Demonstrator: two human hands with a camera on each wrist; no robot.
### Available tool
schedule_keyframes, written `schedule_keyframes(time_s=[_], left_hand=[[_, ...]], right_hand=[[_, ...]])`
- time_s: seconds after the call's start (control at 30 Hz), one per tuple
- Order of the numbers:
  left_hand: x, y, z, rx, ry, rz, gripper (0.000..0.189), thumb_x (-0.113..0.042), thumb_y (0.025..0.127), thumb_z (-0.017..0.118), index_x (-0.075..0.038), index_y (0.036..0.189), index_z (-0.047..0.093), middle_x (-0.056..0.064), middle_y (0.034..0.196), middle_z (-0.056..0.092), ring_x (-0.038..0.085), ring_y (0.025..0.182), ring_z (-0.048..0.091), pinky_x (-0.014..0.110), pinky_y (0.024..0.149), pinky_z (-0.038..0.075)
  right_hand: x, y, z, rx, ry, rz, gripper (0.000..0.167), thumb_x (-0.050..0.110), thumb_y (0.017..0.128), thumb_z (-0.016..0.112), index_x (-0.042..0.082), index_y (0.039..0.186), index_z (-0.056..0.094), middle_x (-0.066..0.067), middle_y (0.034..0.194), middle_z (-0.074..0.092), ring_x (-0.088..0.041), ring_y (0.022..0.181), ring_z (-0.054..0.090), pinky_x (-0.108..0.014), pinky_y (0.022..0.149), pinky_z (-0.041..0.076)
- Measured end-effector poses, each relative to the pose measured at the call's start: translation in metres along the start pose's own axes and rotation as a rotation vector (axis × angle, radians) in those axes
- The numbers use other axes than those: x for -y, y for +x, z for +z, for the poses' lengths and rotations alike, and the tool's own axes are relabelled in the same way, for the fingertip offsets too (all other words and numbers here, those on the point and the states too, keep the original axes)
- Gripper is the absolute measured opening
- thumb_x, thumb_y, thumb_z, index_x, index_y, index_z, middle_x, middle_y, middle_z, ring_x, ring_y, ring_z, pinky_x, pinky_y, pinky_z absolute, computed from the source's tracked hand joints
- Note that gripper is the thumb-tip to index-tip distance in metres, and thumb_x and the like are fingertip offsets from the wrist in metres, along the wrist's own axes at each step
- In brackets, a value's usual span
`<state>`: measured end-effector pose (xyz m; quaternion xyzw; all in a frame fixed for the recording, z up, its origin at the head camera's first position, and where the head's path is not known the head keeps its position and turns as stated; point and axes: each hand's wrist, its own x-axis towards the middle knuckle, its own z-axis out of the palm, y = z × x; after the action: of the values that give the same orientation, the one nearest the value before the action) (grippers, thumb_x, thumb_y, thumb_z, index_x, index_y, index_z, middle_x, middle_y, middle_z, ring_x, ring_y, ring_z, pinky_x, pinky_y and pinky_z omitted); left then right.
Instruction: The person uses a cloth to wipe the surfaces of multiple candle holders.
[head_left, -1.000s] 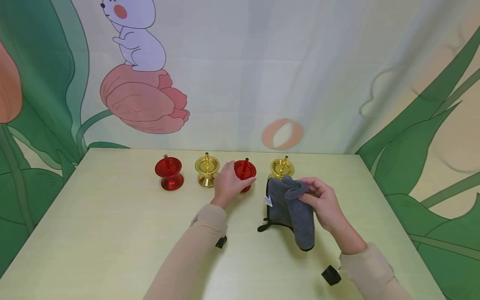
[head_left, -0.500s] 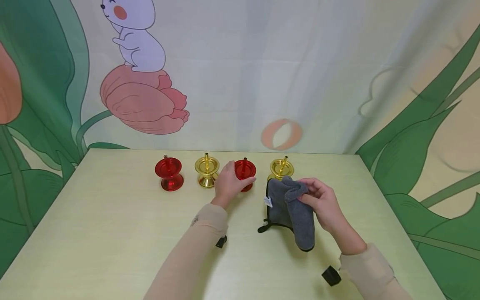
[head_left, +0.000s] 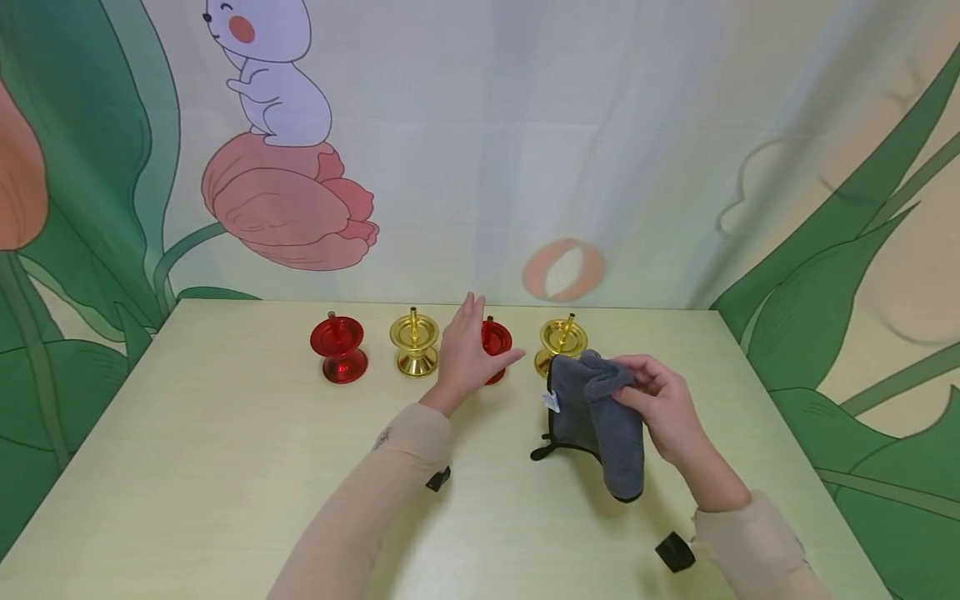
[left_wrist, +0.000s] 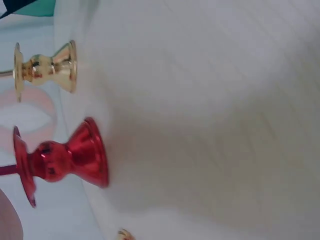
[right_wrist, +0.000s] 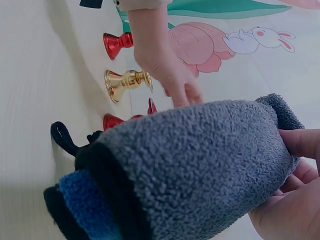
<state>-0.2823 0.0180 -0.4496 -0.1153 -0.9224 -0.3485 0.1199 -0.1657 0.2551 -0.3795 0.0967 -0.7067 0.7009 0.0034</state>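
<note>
My left hand [head_left: 467,354] is over the table, fingers straight and thumb spread, beside a red candle holder [head_left: 498,338] that it partly covers in the head view. That holder stands upright, and the left wrist view shows its flared foot and central post, with the red holder [left_wrist: 65,157] free of fingers there. My right hand [head_left: 663,408] pinches a folded grey towel [head_left: 618,442] by its upper end. The towel hangs down with black edging, a hanging loop and a white tag. Its blue side [right_wrist: 87,205] shows at the fold in the right wrist view.
Three more candle holders stand in the same row along the back of the table: a red one [head_left: 337,340] at the far left, a gold one [head_left: 415,335] beside it, and a gold one [head_left: 564,337] behind the towel. A printed curtain [head_left: 450,167] hangs behind the table.
My left hand has come off the red candle holder, straightening its fingers. My right hand has shifted slightly right with the towel, uncovering more of the right gold holder.
</note>
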Motion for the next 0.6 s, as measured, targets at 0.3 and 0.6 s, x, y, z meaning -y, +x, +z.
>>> schedule_keyframes(time_s=[0.3, 0.6], left_hand=[[-0.037, 0.006, 0.002, 0.035, 0.117, 0.217, 0.093, -0.058, 0.071, 0.061, -0.010, 0.140, 0.022, 0.008, 0.148, 0.015, 0.023, 0.135, 0.017, 0.044, 0.107, 0.021], [-0.062, 0.013, 0.016, 0.210, -0.029, 0.182, 0.092, -0.047, 0.075, 0.064, -0.013, 0.143, 0.012, 0.005, 0.150, 0.005, 0.025, 0.135, 0.019, 0.040, 0.105, 0.029]], right_hand=[[0.003, -0.006, -0.017, -0.047, 0.064, -0.024, 0.028, -0.008, 0.082, 0.053, 0.013, 0.099, 0.060, 0.007, 0.089, 0.066, -0.005, 0.076, 0.062, -0.019, 0.062, 0.051], [0.008, -0.012, -0.027, -0.091, 0.094, -0.037, 0.032, -0.011, 0.081, 0.052, 0.014, 0.098, 0.061, 0.006, 0.086, 0.065, -0.005, 0.074, 0.061, -0.018, 0.060, 0.051]])
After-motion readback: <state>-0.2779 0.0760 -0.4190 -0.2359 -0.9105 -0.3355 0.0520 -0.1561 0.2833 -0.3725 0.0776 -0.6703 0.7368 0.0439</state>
